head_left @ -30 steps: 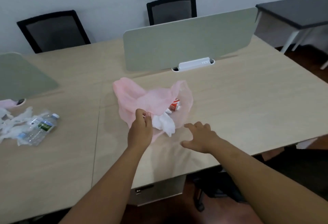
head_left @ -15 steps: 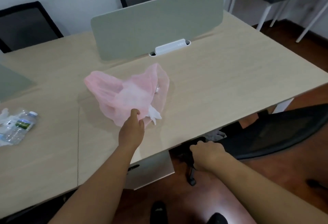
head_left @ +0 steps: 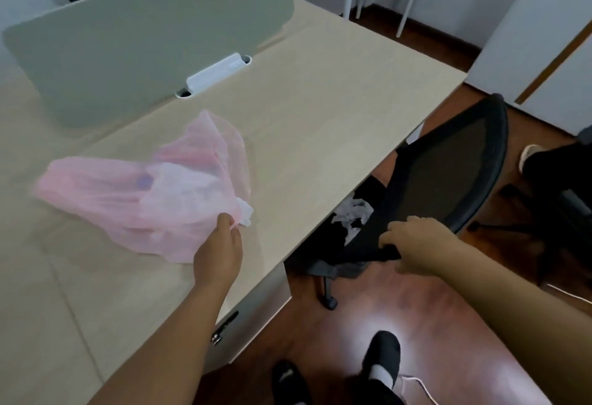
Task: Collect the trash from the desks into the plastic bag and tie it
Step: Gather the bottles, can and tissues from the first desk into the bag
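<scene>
**While my left hand (head_left: 217,254) pinches the bag (head_left: 153,199), my right hand (head_left: 416,244) grips the chair (head_left: 448,174)**

As I look down over the desk (head_left: 320,109), the pink bag lies slumped on its top, between the grey divider (head_left: 144,52) and the near edge. My left thumb and fingers are closed narrowly on the bag's rim at the end nearest me. A bit of white tissue (head_left: 245,212) pokes out of the bag, just beside my fingertips. More white shows through the thin plastic, along with a small purple spot.

My right hand is off the desk, past its near edge. Its fingers are curled over the black chair's rim, with the thumb underneath. The chair stands tilted against the desk's near edge. Some crumpled white paper (head_left: 352,215) sits in the shadow just under that edge, close to my right fingers. Whether it rests on the chair's seat I cannot tell. My black shoes (head_left: 382,359) stand on the wooden floor below.
</scene>
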